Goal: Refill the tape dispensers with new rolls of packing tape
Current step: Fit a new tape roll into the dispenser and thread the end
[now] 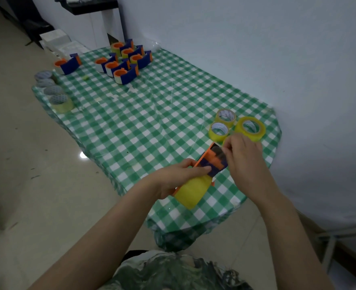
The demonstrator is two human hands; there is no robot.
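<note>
My left hand (174,177) grips a blue and orange tape dispenser (211,161) that carries a yellow tape roll (191,192), held just above the near right part of the checked table (141,122). My right hand (243,159) pinches something at the dispenser's front end; its fingertips hide what. Three loose yellow tape rolls (249,128) lie just beyond my right hand. Several more blue and orange dispensers (123,61) stand grouped at the far end of the table.
A row of grey-topped tape rolls (53,93) lines the table's left edge. One dispenser (68,63) stands apart at the far left corner. A white wall (256,49) runs along the right. White boxes (62,43) and a cabinet stand behind the table.
</note>
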